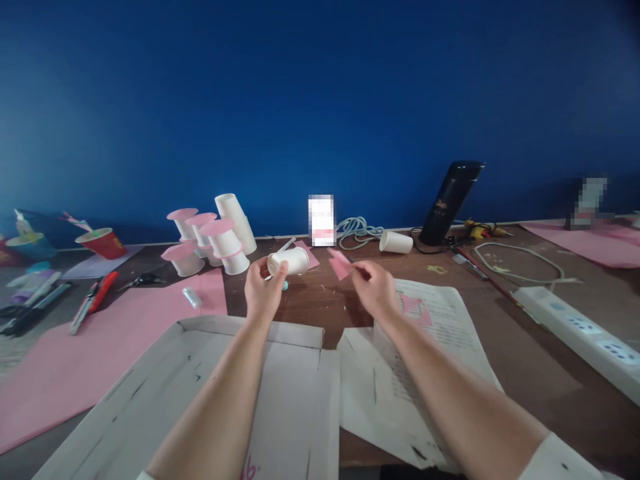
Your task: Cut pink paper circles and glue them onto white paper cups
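My left hand (264,288) is closed around a small white paper cup (291,261), held on its side above the brown table (520,347). My right hand (374,288) pinches a small pink paper piece (341,265) just to the right of the cup. Both hands hover over the middle of the table, a short gap between cup and pink piece.
Several white cups with pink lids (210,241) stand at the back left. A large pink sheet (100,347), flattened cardboard (240,393), printed paper (440,333), a red utility knife (95,300), a glue stick (192,297), a white power strip (580,327) and a dark bottle (450,200) lie around.
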Demonstrator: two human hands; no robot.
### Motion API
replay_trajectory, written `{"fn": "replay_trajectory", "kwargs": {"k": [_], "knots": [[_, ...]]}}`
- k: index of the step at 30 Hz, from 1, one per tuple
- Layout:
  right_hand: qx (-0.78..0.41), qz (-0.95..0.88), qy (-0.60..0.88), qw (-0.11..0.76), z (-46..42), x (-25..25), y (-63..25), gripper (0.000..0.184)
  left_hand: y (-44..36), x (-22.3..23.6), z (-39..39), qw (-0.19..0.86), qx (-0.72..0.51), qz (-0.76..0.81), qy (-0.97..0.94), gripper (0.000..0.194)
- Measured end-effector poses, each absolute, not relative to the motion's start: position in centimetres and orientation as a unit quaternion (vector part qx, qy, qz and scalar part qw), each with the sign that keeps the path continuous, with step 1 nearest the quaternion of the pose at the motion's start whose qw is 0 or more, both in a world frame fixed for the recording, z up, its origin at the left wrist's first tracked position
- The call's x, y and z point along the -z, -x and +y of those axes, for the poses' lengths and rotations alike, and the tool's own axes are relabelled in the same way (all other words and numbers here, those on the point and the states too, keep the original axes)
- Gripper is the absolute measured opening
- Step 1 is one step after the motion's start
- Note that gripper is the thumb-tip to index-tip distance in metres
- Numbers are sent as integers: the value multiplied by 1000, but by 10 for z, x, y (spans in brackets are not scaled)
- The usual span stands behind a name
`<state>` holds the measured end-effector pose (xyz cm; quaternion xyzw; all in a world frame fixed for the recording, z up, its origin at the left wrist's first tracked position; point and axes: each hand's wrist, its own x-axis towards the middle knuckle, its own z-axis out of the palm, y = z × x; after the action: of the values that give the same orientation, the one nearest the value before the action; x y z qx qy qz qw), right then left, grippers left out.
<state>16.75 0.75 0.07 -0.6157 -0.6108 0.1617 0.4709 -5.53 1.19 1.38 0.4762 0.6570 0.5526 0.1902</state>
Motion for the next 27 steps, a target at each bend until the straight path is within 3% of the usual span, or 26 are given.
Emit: {"fn": "replay_trajectory", "kwargs": {"k": [2, 8, 14, 21, 27], "knots": [[-197, -506, 648, 534, 20, 0, -185, 23, 53, -12, 11, 173, -536, 645, -516, 51], [-209, -409, 683, 568, 38, 9, -207, 31, 49, -2, 8, 80, -496, 595, -627, 53], [-200, -392, 673, 595, 35, 4, -205, 25, 47, 0, 8, 53, -451, 594, -664, 50], [-192, -395, 676, 592, 40, 12, -207, 36, 43, 1, 6, 24, -422, 582, -695, 48], [-172, -424, 667, 588, 41, 16, -208, 30, 41, 2, 5, 10, -415, 574, -706, 45]]}}
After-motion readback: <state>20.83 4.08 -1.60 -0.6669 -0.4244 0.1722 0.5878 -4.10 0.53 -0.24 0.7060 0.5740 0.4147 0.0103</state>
